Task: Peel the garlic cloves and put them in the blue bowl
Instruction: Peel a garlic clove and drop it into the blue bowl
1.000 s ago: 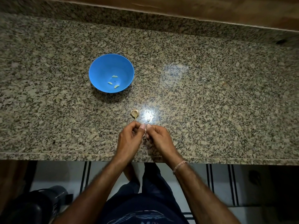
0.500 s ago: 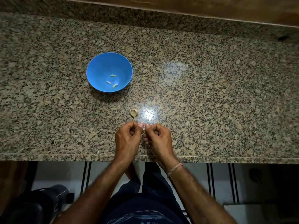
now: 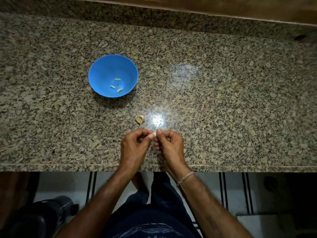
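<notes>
Near the front edge of the surface [image 3: 223, 100], the left hand [image 3: 135, 145] and right hand [image 3: 169, 145] pinch a tiny garlic clove [image 3: 154, 134] between their thumbs; it is likely light, firm and slippery, its papery skin best caught at a tip.

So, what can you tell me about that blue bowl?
The blue bowl is round, smooth and looks like plastic. It stands upright on the speckled granite counter, left of the middle. Three small pale peeled cloves lie apart from each other at its bottom. Nothing else touches it.
</notes>
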A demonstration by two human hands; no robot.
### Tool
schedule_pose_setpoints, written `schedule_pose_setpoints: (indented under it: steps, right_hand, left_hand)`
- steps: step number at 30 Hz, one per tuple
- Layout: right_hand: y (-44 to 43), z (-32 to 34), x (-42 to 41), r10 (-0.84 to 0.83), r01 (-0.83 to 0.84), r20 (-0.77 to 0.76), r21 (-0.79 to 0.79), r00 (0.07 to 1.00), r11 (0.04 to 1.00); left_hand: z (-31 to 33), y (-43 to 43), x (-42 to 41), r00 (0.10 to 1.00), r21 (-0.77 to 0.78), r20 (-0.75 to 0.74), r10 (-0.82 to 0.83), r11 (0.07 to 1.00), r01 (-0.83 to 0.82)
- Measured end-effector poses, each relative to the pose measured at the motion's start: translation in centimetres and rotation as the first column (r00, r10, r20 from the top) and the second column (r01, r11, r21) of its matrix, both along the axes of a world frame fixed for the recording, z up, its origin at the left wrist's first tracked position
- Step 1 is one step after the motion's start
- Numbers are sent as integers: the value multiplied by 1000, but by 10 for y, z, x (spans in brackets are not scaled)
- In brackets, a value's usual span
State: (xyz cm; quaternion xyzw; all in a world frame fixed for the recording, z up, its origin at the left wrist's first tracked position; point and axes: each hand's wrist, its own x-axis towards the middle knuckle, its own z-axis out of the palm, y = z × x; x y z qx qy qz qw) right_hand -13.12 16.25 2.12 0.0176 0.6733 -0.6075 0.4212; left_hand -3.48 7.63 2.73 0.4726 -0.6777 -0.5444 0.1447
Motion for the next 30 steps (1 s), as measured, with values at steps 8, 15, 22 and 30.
schedule_pose_setpoints:
  steps: [8, 15, 22, 30]
  right_hand:
    - [4, 2, -1, 60, -55, -108, 49, 992, 997]
    - [4, 3, -6, 91, -91, 33, 11, 995, 996]
    - [3, -5, -10, 69, -67, 72, -23, 995, 997]
    - [3, -3, -12, 201, -174, -226, 136, 953, 975]
  left_hand:
    - [3, 0, 0, 1000, -19, 8, -2, 1000, 2]
    - [-7, -3, 0, 998, -31, 62, -11, 999, 13]
    - [-6, -2, -3, 999, 6, -32, -15, 1000, 15]
    - [-10, -5, -5, 994, 112, -109, -14, 993, 26]
